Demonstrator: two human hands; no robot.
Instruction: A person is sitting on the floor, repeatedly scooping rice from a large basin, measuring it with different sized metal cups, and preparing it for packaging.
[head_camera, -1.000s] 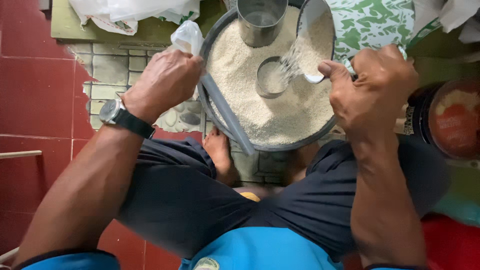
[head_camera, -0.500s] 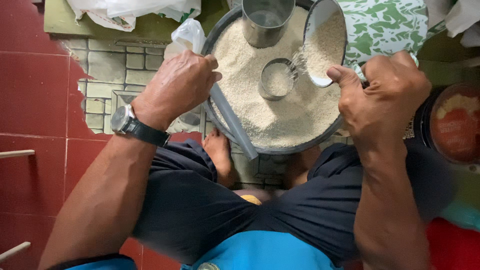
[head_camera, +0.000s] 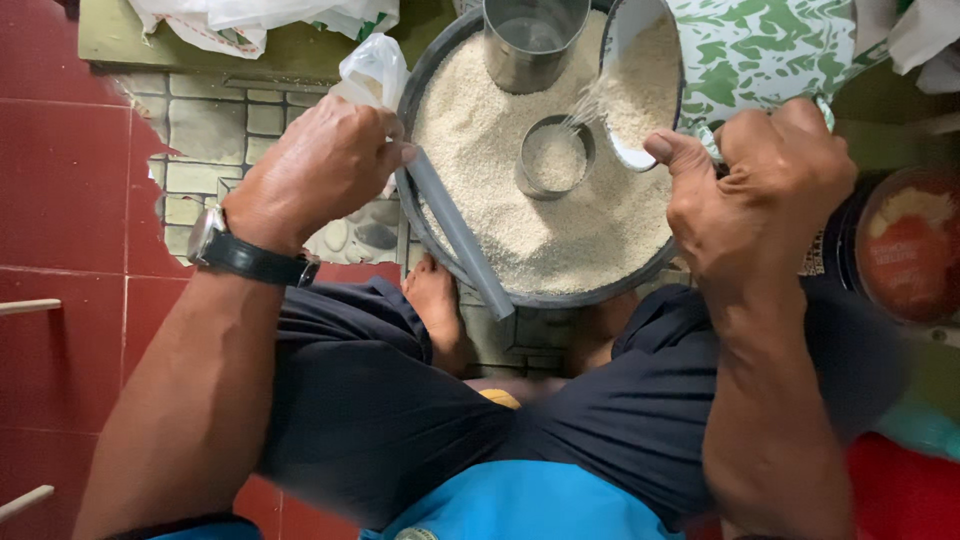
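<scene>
My right hand (head_camera: 765, 190) has its grip clamped on a tilted scoop (head_camera: 640, 85), spilling rice into a small tin (head_camera: 555, 158) in the basin (head_camera: 530, 292). Left hand (head_camera: 315, 170) grips a grey stick (head_camera: 460, 232).

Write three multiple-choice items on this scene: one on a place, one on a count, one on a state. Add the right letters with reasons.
1. Where does the small metal ring stand?
A. In the grain inside the round basin
B. On the red floor tiles
C. On the person's lap

2. How many wristwatches show?
A. None
B. One
C. Two

3. What is the white scoop in the right hand doing?
A. Lying empty on the floor
B. Tilted, with grain streaming from it into the ring
C. Turned upside down on the basin rim

Answers: 1 A, since grain surrounds the ring inside the basin. 2 B, since one wristwatch sits on the left wrist, behind the left hand at the basin's edge. 3 B, since a thin stream of grain falls from the scoop's lip toward the ring.
</scene>
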